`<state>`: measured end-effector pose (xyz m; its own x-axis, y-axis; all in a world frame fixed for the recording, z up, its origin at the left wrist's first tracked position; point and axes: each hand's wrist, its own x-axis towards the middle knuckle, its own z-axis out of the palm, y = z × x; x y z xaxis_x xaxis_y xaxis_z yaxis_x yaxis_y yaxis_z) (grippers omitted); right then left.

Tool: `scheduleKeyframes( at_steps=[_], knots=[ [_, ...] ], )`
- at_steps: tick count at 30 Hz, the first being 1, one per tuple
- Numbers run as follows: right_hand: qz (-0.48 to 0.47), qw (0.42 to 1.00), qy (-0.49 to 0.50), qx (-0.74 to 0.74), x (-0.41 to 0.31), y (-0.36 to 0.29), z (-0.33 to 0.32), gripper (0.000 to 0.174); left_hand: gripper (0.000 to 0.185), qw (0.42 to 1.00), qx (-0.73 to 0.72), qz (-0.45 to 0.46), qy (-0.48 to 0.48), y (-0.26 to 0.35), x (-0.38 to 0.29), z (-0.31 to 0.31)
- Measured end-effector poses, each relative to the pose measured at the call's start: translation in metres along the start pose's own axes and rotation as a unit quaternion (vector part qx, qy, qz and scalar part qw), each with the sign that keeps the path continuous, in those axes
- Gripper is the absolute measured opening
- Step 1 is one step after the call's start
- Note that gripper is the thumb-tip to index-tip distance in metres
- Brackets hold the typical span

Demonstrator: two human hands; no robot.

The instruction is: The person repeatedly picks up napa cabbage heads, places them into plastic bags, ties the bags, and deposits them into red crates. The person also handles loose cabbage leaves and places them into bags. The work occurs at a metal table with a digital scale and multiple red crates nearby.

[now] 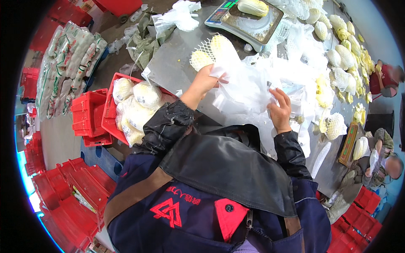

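My left hand [204, 80] grips a translucent plastic bag [243, 80] by its left side. Two pale yellow napa cabbages in white foam netting, one cabbage [201, 60] at the left and another cabbage [221, 44] beside it, show at the bag's upper left. At the bag's right edge is my right hand [280, 109], thumb and fingers bent, by a small dark-printed label [269, 84]. Whether its fingers pinch the film is unclear. Beneath the bag lie more white plastic bags [294, 98] on the metal table [167, 63].
A digital scale [250, 19] bears an unwrapped napa cabbage [253, 8]. Netted cabbages [343, 57] and loose leaves cover the table's right side. At my left stands a red crate [109, 107] of bagged cabbages [147, 95]. Two people, one person [384, 79] and another person [379, 155], are at the right.
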<state>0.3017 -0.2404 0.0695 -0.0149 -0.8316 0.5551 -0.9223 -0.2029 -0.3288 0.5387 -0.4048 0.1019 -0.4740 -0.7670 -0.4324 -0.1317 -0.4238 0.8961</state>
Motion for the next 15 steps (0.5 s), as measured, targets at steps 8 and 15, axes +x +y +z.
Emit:
scheduleKeyframes(
  at_steps=[8, 15],
  knots=[
    [0.549, 0.63, -0.116, 0.537, 0.029, -0.076, 0.043, 0.042, 0.013, 0.984, -0.11, 0.058, 0.127, -0.055, 0.02, 0.044],
    [0.572, 0.563, 0.098, 0.589, 0.039, -0.051, 0.056, 0.03, 0.046, 0.953, 0.015, 0.192, 0.233, -0.018, 0.012, -0.018]
  ],
)
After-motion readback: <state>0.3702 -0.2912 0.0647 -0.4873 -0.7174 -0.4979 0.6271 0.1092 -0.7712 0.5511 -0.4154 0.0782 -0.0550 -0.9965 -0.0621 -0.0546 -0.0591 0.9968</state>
